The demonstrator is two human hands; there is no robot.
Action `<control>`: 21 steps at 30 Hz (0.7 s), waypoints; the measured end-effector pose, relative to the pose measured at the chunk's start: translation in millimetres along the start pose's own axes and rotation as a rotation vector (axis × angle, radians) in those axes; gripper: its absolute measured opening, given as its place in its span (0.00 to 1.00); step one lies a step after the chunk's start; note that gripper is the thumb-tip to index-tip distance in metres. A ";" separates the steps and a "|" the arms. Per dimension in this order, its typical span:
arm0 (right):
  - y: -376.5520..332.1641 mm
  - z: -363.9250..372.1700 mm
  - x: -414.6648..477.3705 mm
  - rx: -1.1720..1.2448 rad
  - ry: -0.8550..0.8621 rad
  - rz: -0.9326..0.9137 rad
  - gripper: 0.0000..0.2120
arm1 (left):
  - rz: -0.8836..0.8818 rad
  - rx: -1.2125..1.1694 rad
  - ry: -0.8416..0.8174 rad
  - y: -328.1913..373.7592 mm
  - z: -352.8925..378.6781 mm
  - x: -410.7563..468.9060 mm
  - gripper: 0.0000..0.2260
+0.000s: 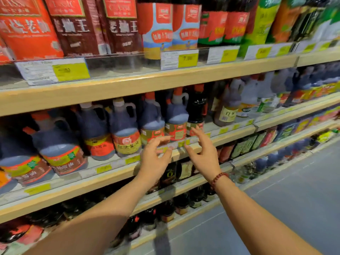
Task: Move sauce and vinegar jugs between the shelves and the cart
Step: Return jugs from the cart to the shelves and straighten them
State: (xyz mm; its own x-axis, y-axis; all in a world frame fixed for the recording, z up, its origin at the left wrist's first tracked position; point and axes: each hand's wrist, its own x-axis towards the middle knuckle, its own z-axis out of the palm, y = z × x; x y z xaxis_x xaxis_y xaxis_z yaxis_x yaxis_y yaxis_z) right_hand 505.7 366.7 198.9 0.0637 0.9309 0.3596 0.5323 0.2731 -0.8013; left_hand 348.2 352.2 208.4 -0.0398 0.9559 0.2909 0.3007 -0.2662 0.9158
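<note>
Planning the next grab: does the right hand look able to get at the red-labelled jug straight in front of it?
Probably yes. The right hand is open near the jug, which stands at the shelf front with nothing between them.

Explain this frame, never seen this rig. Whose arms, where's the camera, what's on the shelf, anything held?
No robot here: a person works with bare hands, and the one camera sits on their head, looking forward and down. That is why both forearms enter from the bottom edge.

The left hand and the right hand, which has a bead bracelet at the wrist, are both open with fingers spread. Neither holds anything; they are raised in front of the middle shelf.

On that shelf stand dark sauce jugs with handles. The hands are nearest the red-label jug. Beside it stands a yellow-label jug. Refill pouches fill the shelf above. No cart is in view. The picture is blurred, so labels are not readable.
</note>
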 end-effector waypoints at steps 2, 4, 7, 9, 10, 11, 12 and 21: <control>19.6 -26.3 2.5 -0.018 -0.011 0.012 0.24 | -0.008 0.010 0.008 6.1 31.9 2.6 0.12; 40.4 -56.1 7.6 -0.016 -0.016 0.018 0.24 | -0.018 0.001 0.034 13.9 66.9 6.2 0.12; 65.1 -98.1 19.4 -0.002 -0.001 0.034 0.25 | -0.014 -0.020 0.058 25.6 113.6 12.7 0.12; 79.5 -123.6 25.5 0.015 0.011 0.040 0.24 | -0.013 -0.023 0.052 31.7 139.4 18.3 0.11; 86.1 -135.2 27.6 0.019 0.018 0.048 0.25 | -0.018 -0.024 0.045 33.9 150.4 21.3 0.12; 91.8 -144.3 29.2 0.021 0.020 0.057 0.25 | -0.027 -0.014 0.040 36.4 158.5 24.3 0.12; 96.1 -152.3 30.7 0.023 0.020 0.068 0.26 | -0.030 -0.002 0.032 38.3 165.0 27.9 0.11; 123.2 -185.0 90.9 0.100 0.015 0.183 0.31 | -0.075 -0.001 -0.049 59.5 220.9 103.3 0.18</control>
State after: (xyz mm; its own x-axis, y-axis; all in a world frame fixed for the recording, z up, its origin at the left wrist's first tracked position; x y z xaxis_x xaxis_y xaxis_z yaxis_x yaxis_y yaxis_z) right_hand 733.2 440.2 221.4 0.1650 0.9636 0.2103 0.4244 0.1231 -0.8971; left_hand 572.4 462.5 231.8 -0.0159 0.9782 0.2073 0.2976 -0.1933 0.9349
